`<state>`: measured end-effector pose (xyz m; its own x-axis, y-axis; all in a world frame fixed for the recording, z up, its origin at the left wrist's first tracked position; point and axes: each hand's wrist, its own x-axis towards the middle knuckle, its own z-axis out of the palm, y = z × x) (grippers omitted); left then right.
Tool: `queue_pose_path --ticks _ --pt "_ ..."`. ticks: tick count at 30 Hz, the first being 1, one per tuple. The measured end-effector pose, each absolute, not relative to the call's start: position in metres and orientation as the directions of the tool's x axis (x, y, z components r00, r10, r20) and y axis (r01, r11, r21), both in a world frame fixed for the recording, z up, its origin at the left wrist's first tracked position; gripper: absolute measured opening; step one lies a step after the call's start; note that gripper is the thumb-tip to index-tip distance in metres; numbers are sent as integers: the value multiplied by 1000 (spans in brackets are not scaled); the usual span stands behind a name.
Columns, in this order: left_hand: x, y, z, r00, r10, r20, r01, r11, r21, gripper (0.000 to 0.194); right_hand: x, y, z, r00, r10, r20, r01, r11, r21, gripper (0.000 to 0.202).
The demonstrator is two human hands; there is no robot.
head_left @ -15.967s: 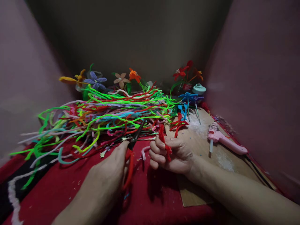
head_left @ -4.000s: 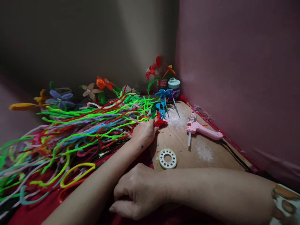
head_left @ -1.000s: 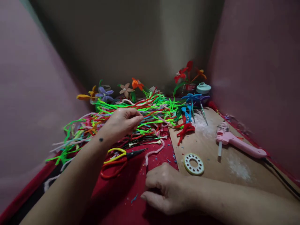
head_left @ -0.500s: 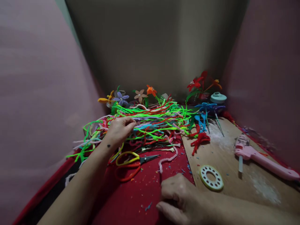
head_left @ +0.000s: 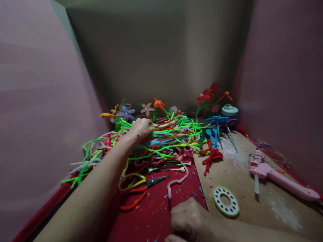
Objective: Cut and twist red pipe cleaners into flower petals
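Observation:
My left hand (head_left: 143,128) reaches over the far part of a heap of bright pipe cleaners (head_left: 169,148); its fingers are closed around a red pipe cleaner (head_left: 165,126) near the top of the pile. My right hand (head_left: 188,216) is low in front, above the red cloth (head_left: 143,225), with its fingers curled; whatever lies between them is hidden. A pink pipe cleaner (head_left: 178,181) curves down to just beyond the right knuckles. Scissors (head_left: 141,185) with yellow and red handles lie left of it, blades pointing right.
Pipe-cleaner flowers (head_left: 146,109) stand behind the heap. At right, a wooden board (head_left: 247,205) bears a pink glue gun (head_left: 275,174), a round holed disc (head_left: 226,201) and red pieces (head_left: 213,158). Blue flowers (head_left: 218,121) and a pale blue container (head_left: 229,110) are farther back.
My left hand has moved right and farther into the heap, and now grips a red pipe cleaner. My right hand is slightly lower in view. The view has shifted a little.

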<state>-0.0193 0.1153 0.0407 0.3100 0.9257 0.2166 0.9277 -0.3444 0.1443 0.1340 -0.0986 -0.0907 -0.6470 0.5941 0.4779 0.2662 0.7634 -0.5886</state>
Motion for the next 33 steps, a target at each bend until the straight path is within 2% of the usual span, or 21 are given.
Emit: queue_pose_path --ticks 3,7,12,18,22,29,33 --pt "-20 121 42 346 927 146 925 -363 113 27 133 -95 -97 -638 572 516 256 789 -558 33" --pt "-21 121 44 345 927 148 930 -359 77 24 132 -91 -99 -679 532 506 243 813 -529 31" --pt "-19 113 42 384 893 234 915 -401 31 23 130 -89 -100 -647 518 560 231 833 -503 35" --pt "-18 104 32 463 804 372 872 -490 -26 23 131 -93 -97 -697 541 471 267 805 -530 29" --pt "-17 103 28 463 754 466 853 -522 -2 23 130 -94 -99 -691 555 463 271 793 -545 31" --pt "-16 106 30 399 721 566 827 -550 118 31 131 -94 -97 -616 581 532 203 769 -606 36" --pt "-17 106 29 401 711 577 839 -538 80 30 132 -95 -97 -616 592 519 221 763 -608 36"
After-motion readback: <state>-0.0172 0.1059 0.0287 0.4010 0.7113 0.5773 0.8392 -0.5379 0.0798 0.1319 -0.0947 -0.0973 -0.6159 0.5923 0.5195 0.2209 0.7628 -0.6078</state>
